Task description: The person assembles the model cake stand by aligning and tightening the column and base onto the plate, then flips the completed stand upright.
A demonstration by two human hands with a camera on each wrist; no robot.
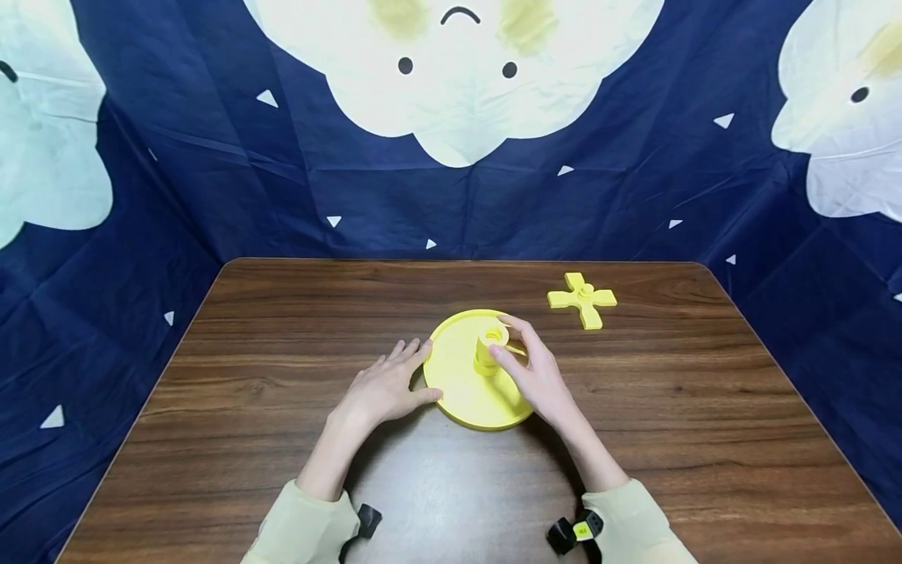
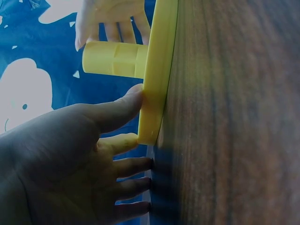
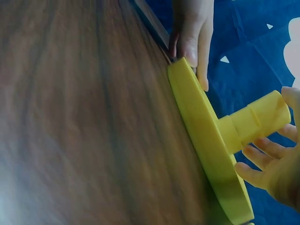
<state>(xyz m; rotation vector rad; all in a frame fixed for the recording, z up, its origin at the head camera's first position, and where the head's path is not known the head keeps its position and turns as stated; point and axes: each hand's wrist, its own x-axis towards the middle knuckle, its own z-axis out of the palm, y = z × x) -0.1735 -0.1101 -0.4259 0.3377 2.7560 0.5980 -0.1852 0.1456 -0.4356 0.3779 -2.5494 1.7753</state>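
A round yellow plate with a raised rim (image 1: 451, 374) lies flat on the wooden table. From its middle rises a stepped yellow post (image 1: 486, 356), upright and hollow at the top. My right hand (image 1: 541, 380) is around the post, thumb at its upper near side and fingers behind it. In the right wrist view the thumb meets the post's (image 3: 260, 117) top end. My left hand (image 1: 384, 390) rests at the plate's left edge, thumb and index fingertip touching the rim (image 2: 152, 112). Its other fingers are spread straight down to the table.
A yellow four-armed cross piece (image 1: 583, 299) with a small round knob lies at the back right of the table (image 1: 247, 439). Dark blue cloth (image 1: 211, 157) with white clouds hangs behind and at both sides.
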